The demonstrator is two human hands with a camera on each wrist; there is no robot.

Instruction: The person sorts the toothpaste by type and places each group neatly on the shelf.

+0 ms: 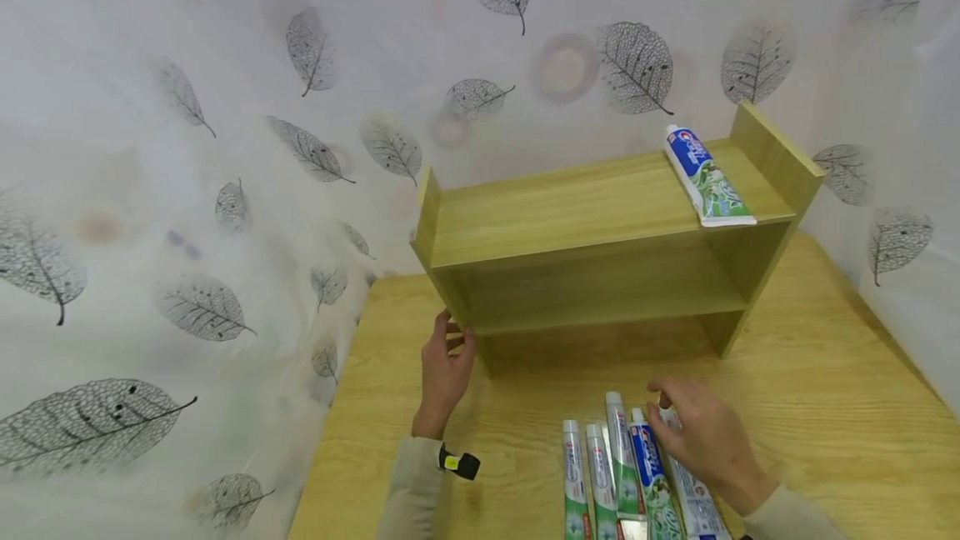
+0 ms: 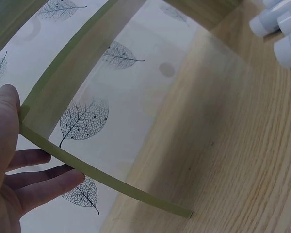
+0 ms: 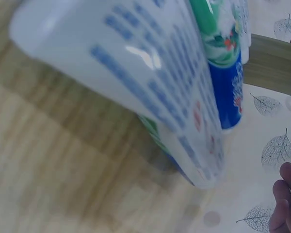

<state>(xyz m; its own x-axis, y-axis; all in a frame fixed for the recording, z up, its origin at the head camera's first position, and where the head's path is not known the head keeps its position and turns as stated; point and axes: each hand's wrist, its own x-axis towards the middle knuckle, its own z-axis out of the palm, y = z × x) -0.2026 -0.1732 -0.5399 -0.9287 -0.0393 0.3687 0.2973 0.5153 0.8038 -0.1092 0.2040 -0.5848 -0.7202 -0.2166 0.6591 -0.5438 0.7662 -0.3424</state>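
Pale tube (image 1: 699, 502): bottom of frame, right of centre; long axis slants down-right from beneath the right hand (image 1: 705, 440), the nearer one — fingers loosely bent, no hold seen. Left hand (image 1: 447, 369), centre-left — grips left side of shelf (image 1: 562, 215).

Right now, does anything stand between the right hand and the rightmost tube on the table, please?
Nothing visible does; the right hand is close over the rightmost tube, with the blue tube to its left.
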